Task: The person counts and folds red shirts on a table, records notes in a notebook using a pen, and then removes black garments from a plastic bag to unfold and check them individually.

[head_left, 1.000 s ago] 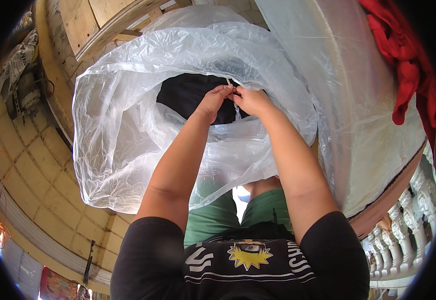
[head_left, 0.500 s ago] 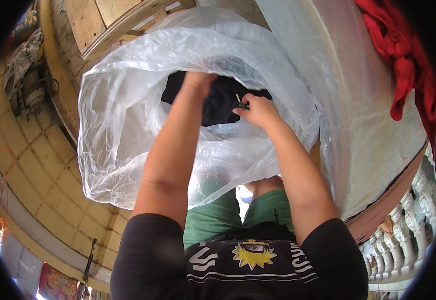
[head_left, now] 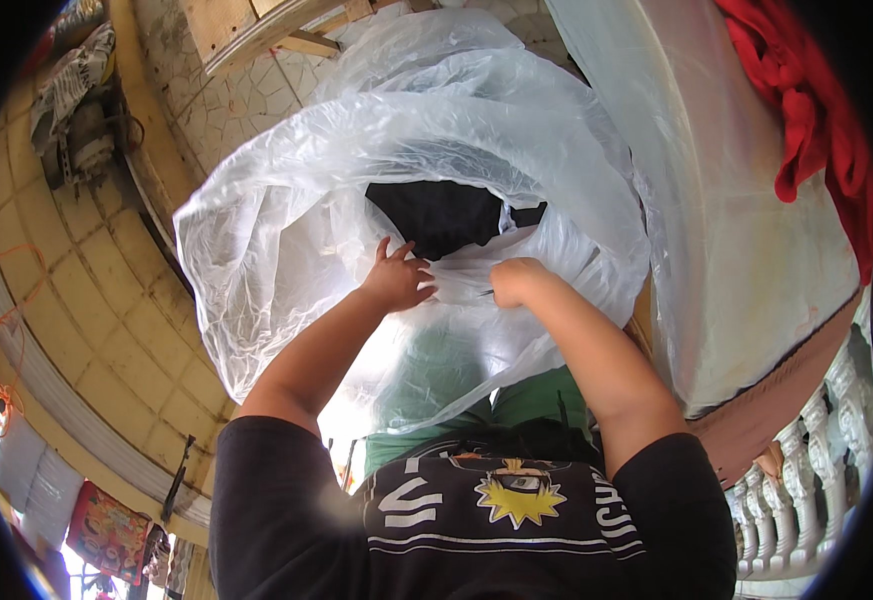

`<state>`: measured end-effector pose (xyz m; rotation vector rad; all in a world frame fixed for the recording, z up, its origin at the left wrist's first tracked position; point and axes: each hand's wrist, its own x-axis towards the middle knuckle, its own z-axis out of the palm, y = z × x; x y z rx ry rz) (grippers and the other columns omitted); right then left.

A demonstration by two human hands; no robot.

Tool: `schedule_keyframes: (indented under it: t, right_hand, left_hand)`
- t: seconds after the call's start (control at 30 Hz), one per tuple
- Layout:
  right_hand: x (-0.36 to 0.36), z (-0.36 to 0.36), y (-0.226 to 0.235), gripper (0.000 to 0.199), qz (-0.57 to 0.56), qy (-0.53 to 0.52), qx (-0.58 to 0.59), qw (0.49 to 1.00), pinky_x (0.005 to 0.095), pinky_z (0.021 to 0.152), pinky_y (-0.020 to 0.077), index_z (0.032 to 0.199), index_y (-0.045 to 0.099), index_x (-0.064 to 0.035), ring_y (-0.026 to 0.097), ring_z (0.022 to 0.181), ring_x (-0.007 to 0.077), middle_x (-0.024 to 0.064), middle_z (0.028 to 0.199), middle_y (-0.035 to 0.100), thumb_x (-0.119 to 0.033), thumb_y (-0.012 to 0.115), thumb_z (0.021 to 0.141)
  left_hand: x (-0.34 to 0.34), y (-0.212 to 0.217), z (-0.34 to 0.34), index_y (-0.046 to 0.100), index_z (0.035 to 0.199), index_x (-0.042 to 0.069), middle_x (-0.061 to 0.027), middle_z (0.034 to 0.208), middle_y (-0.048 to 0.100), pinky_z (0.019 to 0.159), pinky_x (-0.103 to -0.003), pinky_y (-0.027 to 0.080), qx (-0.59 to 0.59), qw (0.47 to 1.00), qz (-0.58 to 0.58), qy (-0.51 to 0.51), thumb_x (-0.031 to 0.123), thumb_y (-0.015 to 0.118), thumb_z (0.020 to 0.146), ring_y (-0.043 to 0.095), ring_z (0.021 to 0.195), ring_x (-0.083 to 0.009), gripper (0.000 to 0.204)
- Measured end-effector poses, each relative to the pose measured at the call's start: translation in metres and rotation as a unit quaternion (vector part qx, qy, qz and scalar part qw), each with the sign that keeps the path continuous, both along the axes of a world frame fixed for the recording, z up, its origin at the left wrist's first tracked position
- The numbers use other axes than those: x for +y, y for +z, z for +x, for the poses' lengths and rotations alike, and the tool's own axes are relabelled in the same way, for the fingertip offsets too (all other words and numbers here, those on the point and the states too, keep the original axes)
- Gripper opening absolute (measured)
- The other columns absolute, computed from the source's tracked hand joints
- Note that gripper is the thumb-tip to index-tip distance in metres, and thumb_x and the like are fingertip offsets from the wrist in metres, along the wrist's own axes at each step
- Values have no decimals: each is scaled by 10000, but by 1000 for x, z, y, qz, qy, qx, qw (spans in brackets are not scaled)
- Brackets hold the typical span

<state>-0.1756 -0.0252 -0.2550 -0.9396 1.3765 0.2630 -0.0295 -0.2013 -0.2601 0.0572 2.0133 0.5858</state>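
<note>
A large clear plastic bag (head_left: 266, 230) lies spread in front of me, its mouth open. Black cloth (head_left: 441, 212) shows down inside it. My left hand (head_left: 398, 280) rests on the near rim of the bag, fingers spread and holding nothing. Just to its right, my right hand (head_left: 521, 282) is closed over the same near rim. A thin dark bit of a small black tool (head_left: 486, 292) pokes out from its fingers; most of the tool is hidden in the fist.
A plastic-covered bulk (head_left: 736, 240) stands close on the right, with red cloth (head_left: 796, 110) on it. Behind the bag is a wooden pallet (head_left: 246, 35). A motor-like machine (head_left: 86, 145) sits on the tiled ledge at left. White balusters (head_left: 816, 470) line the lower right.
Both hands have drawn back from the black cloth to the bag's near rim. My left hand has opened. The near plastic now covers part of the cloth.
</note>
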Motion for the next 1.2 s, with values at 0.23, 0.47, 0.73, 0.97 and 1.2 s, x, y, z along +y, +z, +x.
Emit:
schedule_keyframes:
  t: [0.23, 0.47, 0.73, 0.97, 1.2]
  right_hand:
    - [18, 7, -2, 295, -16, -30, 36, 999, 393, 812, 481, 1001, 646, -82, 604, 947, 295, 126, 1010, 640, -147, 517, 744]
    - [6, -12, 22, 255, -87, -118, 88, 985, 405, 799, 476, 1028, 632, -117, 604, 932, 298, 118, 975, 645, -193, 523, 810]
    - [21, -18, 59, 327, -220, -351, 222, 883, 434, 659, 479, 1165, 522, -138, 623, 781, 331, 132, 891, 648, -187, 554, 843]
    - [-4, -21, 87, 365, -332, -483, 278, 761, 402, 621, 484, 1074, 537, -147, 622, 759, 313, 81, 905, 631, -144, 655, 728]
    - [34, -26, 167, 313, -417, -444, 242, 755, 344, 632, 490, 939, 579, -107, 628, 757, 278, 80, 858, 618, -21, 682, 656]
  left_hand:
    - [22, -22, -47, 464, 1028, 113, -40, 891, 536, 782, -401, 418, 243, 933, -134, 229, 241, 709, 683, 545, 906, -252, 443]
    - [4, -34, -51, 568, 934, 105, -105, 921, 588, 785, -416, 448, 224, 920, -119, 300, 131, 636, 751, 566, 902, -309, 197]
    - [-23, 40, -46, 445, 1065, 87, -199, 815, 600, 692, -436, 444, 236, 840, 40, 487, 134, 504, 872, 576, 796, -398, 207]
    - [11, 173, -77, 494, 1013, 62, -179, 705, 569, 600, -368, 452, 222, 889, 158, 368, 156, 548, 872, 581, 662, -327, 178]
    - [-15, 312, -75, 553, 890, 27, -39, 607, 512, 494, -254, 384, 197, 867, 227, 398, 162, 608, 858, 454, 532, -82, 150]
